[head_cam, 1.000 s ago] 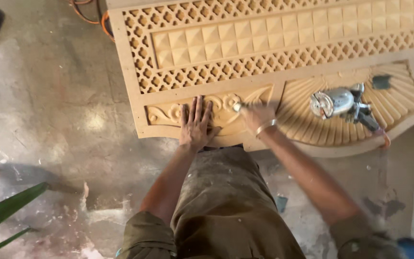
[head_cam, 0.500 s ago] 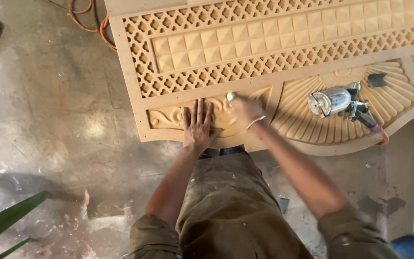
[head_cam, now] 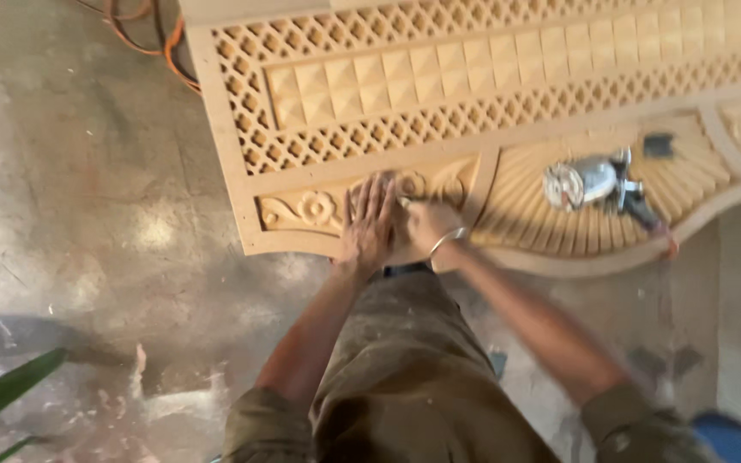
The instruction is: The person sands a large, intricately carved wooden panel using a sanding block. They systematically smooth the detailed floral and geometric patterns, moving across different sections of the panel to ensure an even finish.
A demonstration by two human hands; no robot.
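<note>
A large carved wooden panel [head_cam: 508,129] with lattice, pyramid squares and a flower scroll lies on the floor in front of me. My left hand [head_cam: 369,221] presses flat on the scroll carving near the panel's near edge, fingers spread, holding nothing. My right hand [head_cam: 426,227], blurred and wearing a thin bracelet, sits right beside it with fingers curled on a small pale piece [head_cam: 405,203] against the carving. What the piece is cannot be made out.
A silver power tool [head_cam: 589,182] rests on the panel's fan-shaped carving, a small dark block [head_cam: 658,146] beyond it. Orange cable [head_cam: 143,34] lies at the panel's far left corner. Green leaves [head_cam: 2,403] show bottom left, a blue object [head_cam: 735,437] bottom right, on the concrete floor [head_cam: 87,214].
My right hand has slid left along the carving until it is against my left hand. My left hand stays flat in the same place.
</note>
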